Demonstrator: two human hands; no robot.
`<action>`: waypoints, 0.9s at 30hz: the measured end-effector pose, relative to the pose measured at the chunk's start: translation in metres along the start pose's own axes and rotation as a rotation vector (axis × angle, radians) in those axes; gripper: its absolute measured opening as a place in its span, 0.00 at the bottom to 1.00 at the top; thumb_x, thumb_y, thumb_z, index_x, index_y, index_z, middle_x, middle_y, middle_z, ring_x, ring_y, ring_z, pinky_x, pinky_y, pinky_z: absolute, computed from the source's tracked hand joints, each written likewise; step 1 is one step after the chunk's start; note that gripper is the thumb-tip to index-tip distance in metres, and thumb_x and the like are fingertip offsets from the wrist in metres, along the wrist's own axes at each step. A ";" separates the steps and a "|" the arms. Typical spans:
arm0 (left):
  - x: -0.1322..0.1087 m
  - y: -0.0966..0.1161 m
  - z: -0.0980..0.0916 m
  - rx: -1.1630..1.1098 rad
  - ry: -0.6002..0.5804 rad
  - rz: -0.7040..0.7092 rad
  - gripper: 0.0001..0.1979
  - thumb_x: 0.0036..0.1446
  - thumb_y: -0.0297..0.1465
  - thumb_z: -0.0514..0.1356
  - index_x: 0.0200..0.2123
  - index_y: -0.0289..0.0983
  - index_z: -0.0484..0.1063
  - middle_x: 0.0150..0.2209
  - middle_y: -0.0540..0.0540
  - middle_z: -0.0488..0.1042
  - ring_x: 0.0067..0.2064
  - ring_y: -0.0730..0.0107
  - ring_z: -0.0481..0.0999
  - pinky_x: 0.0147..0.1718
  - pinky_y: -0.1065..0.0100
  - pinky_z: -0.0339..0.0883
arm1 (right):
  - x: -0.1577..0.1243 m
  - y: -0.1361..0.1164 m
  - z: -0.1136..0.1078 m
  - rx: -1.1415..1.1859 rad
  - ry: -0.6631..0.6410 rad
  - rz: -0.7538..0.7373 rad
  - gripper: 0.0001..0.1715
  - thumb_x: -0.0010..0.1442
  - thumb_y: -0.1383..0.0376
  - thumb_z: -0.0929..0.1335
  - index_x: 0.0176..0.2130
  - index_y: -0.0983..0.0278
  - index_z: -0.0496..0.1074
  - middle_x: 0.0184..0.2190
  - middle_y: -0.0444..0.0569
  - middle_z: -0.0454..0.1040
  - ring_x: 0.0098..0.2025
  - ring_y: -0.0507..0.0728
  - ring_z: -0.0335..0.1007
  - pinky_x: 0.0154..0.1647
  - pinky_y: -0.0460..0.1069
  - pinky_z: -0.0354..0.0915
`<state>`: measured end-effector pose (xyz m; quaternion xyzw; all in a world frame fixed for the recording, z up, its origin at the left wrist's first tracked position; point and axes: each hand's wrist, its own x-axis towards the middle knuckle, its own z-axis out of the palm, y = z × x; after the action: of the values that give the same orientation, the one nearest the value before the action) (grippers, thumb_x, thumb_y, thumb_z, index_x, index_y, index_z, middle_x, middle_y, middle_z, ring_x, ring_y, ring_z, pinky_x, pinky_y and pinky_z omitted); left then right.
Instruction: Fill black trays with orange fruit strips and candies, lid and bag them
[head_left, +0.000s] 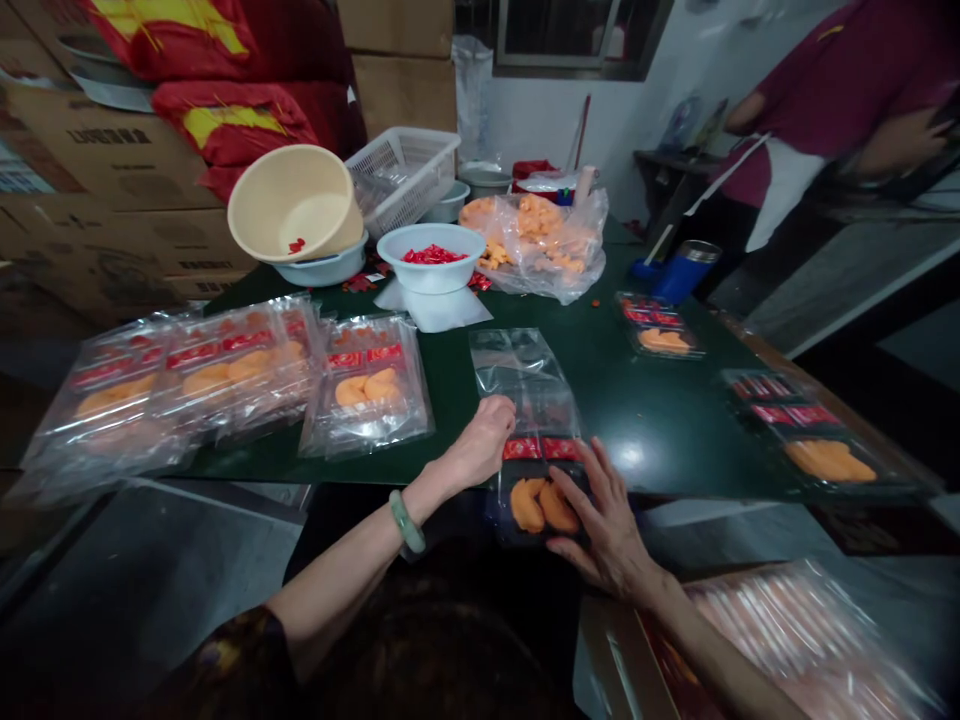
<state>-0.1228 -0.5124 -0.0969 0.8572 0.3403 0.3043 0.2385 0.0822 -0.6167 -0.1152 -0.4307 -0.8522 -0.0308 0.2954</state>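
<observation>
A dark tray with two orange moulded pieces [529, 505] and red packets [522, 448] lies at the table's near edge, its lower part overhanging. A clear plastic bag [517, 365] stretches from it across the tabletop. My left hand [480, 440] is closed on the bag's left edge, fingertips pinched together. On the tray's right side rests my right hand [604, 520], fingers spread, with the thumb by its lower right corner. Whether the bag covers the whole tray I cannot tell. To the left lies a bagged tray [367, 385] of the same kind.
Several bagged trays [232, 370] overlap at the left. Behind stand a bowl of red packets [431, 240], a cream basin [259, 205] and a bag of orange pieces [540, 235]. Unbagged trays [832, 460] lie right, near a blue cup [694, 270]. A person [832, 100] stands back right.
</observation>
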 end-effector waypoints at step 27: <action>-0.004 0.018 -0.010 0.182 0.038 -0.077 0.09 0.58 0.22 0.47 0.40 0.36 0.62 0.47 0.39 0.63 0.50 0.61 0.62 0.46 0.57 0.64 | 0.080 0.034 0.037 -0.106 0.119 0.360 0.13 0.59 0.55 0.66 0.33 0.63 0.67 0.36 0.55 0.71 0.43 0.65 0.62 0.42 0.58 0.64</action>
<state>-0.1236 -0.5249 -0.0802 0.8558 0.4035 0.2788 0.1646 0.0538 -0.5267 -0.1104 -0.5885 -0.7397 -0.0477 0.3229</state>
